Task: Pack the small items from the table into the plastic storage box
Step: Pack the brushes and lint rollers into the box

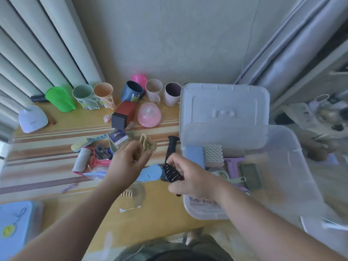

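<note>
A clear plastic storage box (293, 159) stands open at the table's right, its lid (224, 110) leaning upright behind it. Inside lie a blue block (194, 155), a white wavy sponge (213, 154), a purple tool (233, 165) and a dark green case (251, 176). My left hand (128, 164) holds a beige hair claw clip (147, 144) above the table's middle. My right hand (192, 178) grips a black hair claw clip (172, 173) just left of the box's rim. A black handle (171, 147) lies behind that hand.
Several cups (105, 95) and a green jug (59, 98) line the wall. A red and black box (123, 114), a pink dome (148, 114), a lint roller (82, 160), a brush (88, 143), a blue disc (150, 173), a small comb (127, 194) and a blue box (15, 223) lie about.
</note>
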{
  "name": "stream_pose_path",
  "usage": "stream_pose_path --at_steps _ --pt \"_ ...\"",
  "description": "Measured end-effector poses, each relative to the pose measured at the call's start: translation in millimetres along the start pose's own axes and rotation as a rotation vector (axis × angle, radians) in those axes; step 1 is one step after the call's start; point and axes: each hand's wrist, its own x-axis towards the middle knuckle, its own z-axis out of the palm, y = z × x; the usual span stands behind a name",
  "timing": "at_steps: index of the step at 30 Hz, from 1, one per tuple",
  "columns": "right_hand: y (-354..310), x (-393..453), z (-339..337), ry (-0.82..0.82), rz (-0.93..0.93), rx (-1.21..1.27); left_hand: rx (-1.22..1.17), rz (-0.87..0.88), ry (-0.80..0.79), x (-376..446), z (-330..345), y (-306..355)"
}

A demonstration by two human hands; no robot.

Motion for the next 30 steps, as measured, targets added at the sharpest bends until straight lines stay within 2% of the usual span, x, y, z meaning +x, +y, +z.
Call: stream_pose_path --at_steps 3,7,10,12,14,16,20,23,30 --pt "20 -31 -29 0.015 0.047 0.024 -0.024 0.026 -0.071 -2 20 37" --pt "73 -65 -83 0.290 0.152 0.278 -0.080 0.061 -0.101 -11 58 92" --pt "115 -88 -134 0.462 0.170 0.150 -0.040 0.099 -0.113 -16 96 122" --pt "139 -101 -163 0.504 0.250 -0.005 -0.033 0.109 -0.198 -19 123 131" --pt "159 -111 -187 0.434 0.324 -0.113 -0.013 0.131 -0.280 -23 149 138" --pt "180 -118 -204 0.295 0.381 -0.283 0.047 0.147 -0.339 -28 171 144" --pt "206 -130 -228 -0.023 0.565 -0.662 0.184 0.053 -0.558 -30 203 155" --pt "220 -130 -238 -0.174 0.668 -0.891 0.195 -0.019 -0.697 -32 220 158" --pt "251 -111 -230 -0.359 0.635 -0.994 0.188 -0.096 -0.704 -30 244 161"
